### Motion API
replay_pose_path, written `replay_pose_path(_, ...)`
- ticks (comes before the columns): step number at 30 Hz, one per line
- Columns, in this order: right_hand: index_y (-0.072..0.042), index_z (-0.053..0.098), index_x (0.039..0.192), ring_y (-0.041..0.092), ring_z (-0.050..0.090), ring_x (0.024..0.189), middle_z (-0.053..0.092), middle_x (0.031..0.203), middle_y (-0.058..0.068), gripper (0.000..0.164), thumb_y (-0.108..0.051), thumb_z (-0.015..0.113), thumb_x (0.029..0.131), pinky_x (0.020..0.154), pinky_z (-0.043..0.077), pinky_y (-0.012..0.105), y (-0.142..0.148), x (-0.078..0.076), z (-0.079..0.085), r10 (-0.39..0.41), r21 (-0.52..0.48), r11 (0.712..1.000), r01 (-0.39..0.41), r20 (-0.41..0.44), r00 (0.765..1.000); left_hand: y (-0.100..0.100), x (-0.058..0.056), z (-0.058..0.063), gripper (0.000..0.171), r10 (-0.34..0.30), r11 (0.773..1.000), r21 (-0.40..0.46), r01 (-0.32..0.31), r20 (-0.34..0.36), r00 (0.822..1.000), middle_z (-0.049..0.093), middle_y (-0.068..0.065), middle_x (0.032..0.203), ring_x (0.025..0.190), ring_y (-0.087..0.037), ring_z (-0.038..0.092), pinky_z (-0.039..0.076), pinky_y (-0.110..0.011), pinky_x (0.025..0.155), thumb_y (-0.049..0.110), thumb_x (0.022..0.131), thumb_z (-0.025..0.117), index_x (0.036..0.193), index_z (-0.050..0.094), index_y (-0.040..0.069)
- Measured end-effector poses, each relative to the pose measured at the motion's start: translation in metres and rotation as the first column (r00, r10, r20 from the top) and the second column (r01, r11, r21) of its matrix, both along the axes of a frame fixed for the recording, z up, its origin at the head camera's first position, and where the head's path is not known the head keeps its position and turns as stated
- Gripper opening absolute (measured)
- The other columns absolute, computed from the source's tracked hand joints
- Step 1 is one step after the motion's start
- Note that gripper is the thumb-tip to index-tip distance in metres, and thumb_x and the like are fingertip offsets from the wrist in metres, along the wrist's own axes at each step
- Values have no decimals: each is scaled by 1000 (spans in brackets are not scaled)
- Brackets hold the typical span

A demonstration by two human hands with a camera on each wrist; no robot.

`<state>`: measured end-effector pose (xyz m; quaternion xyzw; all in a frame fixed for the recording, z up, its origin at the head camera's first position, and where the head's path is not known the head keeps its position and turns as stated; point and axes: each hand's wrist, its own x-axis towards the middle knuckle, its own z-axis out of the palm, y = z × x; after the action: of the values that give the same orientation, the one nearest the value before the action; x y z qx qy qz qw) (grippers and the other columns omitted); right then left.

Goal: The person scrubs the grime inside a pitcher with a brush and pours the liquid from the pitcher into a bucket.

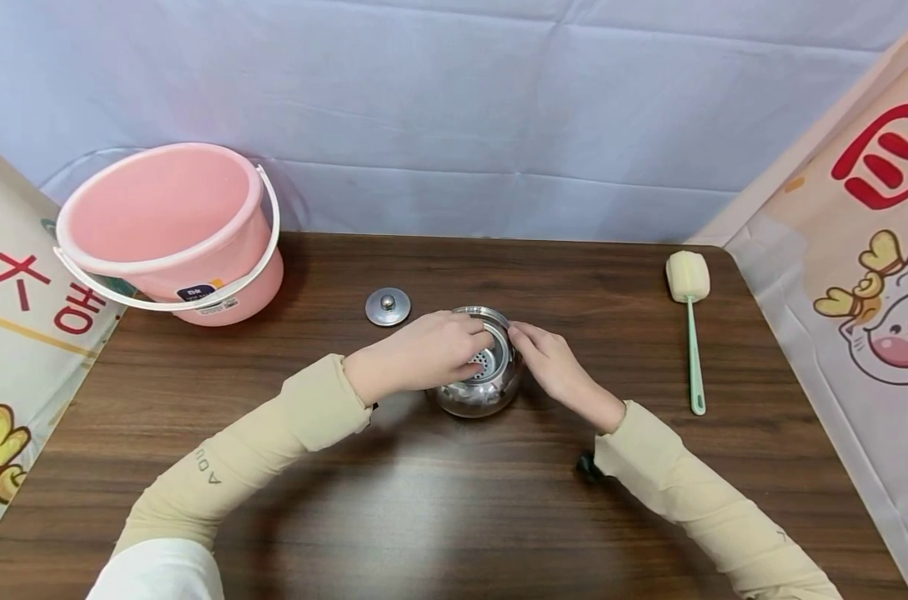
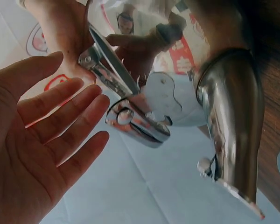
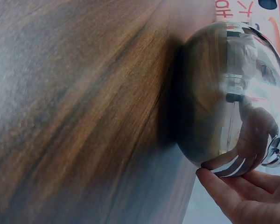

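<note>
A shiny steel teapot (image 1: 474, 398) stands on the table, its round mouth uncovered and a perforated strainer (image 1: 484, 363) inside. My left hand (image 1: 442, 346) is over that mouth, thumb and fingers apart near the strainer; in the left wrist view its fingers look loose, with nothing between them. The spout (image 2: 235, 126) and the metal handle (image 2: 114, 65) show there too. My right hand (image 1: 551, 362) rests on the teapot's right side, fingertips up at the rim. In the right wrist view its digits lie against the curved body. A round steel lid (image 1: 388, 307) lies left of the teapot.
A pink bucket (image 1: 266, 287) with a white handle stands at the back left. On the right lies a sponge brush (image 1: 689, 279) with a green handle. Behind the dark wooden table (image 1: 423, 517) hangs a pale cloth (image 1: 454, 125).
</note>
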<state>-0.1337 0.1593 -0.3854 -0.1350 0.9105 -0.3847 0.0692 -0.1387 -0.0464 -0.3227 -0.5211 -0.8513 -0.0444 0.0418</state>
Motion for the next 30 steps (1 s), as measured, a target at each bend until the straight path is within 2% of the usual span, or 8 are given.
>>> replay_pose_path(6,-2,50,129,17,58,75,59,116,13,49,-35,29,99,72,46,34,0,0,-1,1,-5,1000,-1,2,1000,2,3,-2,20,-19,999,-43,20,7,1000,63,-2,91,89,-17,58,46,-33,79,24,85,62,97,63,8)
replay_pose_path(18,-2,52,127,17,57,73,60,112,12,47,-34,31,99,72,46,33,0,0,-1,-10,-5,1000,10,-12,1000,2,4,-15,15,-48,998,-41,47,-20,999,60,0,81,80,-17,57,46,-30,72,24,83,63,87,62,10)
replay_pose_path(30,-2,54,124,16,57,72,61,111,12,45,-32,33,99,73,45,34,-1,-1,-3,-17,0,1000,17,-32,999,3,6,-23,17,-5,996,-85,10,60,998,62,1,76,75,-17,60,48,-34,66,27,89,57,81,61,11)
